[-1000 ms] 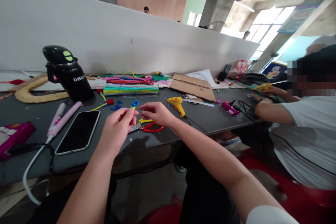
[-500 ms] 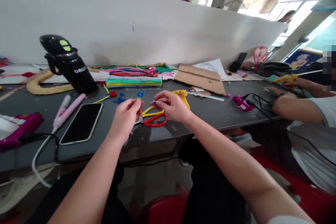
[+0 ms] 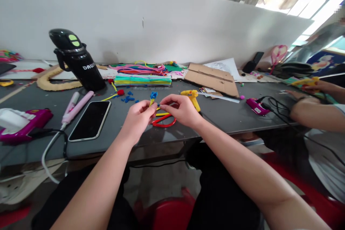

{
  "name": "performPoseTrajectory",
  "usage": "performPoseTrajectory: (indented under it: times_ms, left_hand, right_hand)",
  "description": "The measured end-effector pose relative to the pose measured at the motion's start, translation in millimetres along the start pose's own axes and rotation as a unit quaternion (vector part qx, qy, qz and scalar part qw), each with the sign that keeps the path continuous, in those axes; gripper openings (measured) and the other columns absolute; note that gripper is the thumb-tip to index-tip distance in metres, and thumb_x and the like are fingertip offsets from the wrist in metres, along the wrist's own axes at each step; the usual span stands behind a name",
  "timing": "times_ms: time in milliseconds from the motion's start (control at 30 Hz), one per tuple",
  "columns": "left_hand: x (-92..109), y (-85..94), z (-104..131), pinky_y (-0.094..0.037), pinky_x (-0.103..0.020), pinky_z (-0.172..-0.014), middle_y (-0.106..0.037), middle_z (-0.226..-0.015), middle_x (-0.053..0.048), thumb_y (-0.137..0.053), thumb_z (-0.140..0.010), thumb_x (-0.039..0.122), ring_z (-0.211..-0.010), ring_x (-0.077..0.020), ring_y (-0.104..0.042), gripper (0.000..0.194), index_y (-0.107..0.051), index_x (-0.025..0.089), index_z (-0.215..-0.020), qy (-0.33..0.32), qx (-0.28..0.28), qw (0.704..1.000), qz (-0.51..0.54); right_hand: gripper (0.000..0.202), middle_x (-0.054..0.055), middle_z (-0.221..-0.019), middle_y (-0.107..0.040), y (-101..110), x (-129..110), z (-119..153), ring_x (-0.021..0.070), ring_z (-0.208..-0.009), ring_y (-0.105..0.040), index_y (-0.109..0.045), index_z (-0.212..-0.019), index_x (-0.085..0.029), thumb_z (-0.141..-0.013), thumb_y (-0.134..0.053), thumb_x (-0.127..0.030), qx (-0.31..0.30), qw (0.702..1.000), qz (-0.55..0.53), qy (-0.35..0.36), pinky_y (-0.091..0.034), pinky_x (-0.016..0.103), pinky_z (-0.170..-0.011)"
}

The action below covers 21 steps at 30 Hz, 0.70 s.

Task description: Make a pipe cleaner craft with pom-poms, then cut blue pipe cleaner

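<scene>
2 purple pwr blocks (image 3: 27, 124) (image 3: 257, 107): 1 near L, 1 R. 1 blk bottle (image 3: 84, 65), far L; 1 phone (image 3: 90, 121) + 1 pink straightener (image 3: 78, 107), near L. 2 red pom-poms (image 3: 120, 92) (image 3: 110, 81) R of bottle. Ctr: 1 blue-topped yellow pc (image 3: 153, 96), 1 pr scissors (image 3: 164, 125), 1 yellow glue gun (image 3: 192, 95).

Blue-topped yel. pc. (image 3: 153, 97) approx. upright in L hand (image 3: 138, 118).

A glue gun (image 3: 192, 95), pipe cleaners (image 3: 142, 81) and scissors (image 3: 163, 125) suggest a craft workshop.
</scene>
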<state>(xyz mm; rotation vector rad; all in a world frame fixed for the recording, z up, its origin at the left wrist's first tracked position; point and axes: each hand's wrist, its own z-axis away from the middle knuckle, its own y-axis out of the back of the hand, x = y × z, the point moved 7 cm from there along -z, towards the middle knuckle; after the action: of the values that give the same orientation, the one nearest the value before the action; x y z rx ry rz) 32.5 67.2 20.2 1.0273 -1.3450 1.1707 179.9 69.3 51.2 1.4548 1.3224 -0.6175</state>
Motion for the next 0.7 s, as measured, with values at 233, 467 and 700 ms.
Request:
performPoseTrajectory:
  times_ms: [233,467,700]
  left_hand:
    - [-5,-1.2,-1,-0.026,-0.019,-0.047,-0.047,-0.063,0.003,-0.072,-0.08,0.042,-0.053,-0.0061,-0.039,0.029,-0.06,0.015,-0.078,0.012,-0.01,1.0,-0.006]
    - [-6,-8.3,1,-0.023,-0.017,-0.045,-0.045,-0.061,0.003,-0.073,-0.082,0.04,-0.051,-0.0038,-0.034,0.032,-0.057,0.014,-0.072,0.053,-0.07,0.995,0.039]
    - [-9,-6.8,0,-0.02,-0.017,-0.044,-0.044,-0.06,0.004,-0.075,-0.08,0.038,-0.048,-0.0031,-0.031,0.034,-0.054,0.014,-0.07,0.065,-0.072,0.993,0.065]
  right_hand:
    - [0.019,0.004,-0.085,-0.072,-5,0,3,0.0145,-0.076,-0.066,-0.071,-0.087,-0.015,-0.082,-0.072,-0.034,-0.023,0.999,-0.025,0.0,-0.055,0.027,-0.072]
    - [0.033,0.001,-0.08,-0.065,-1,5,2,0.0123,-0.069,-0.06,-0.064,-0.091,-0.017,-0.073,-0.081,-0.039,-0.001,0.999,-0.034,-0.006,-0.053,0.026,-0.064]
    - [0.028,0.006,-0.095,-0.071,-4,2,3,0.0164,-0.082,-0.067,-0.071,-0.101,-0.016,-0.082,-0.073,-0.037,-0.033,0.998,-0.055,0.011,-0.057,0.031,-0.076]
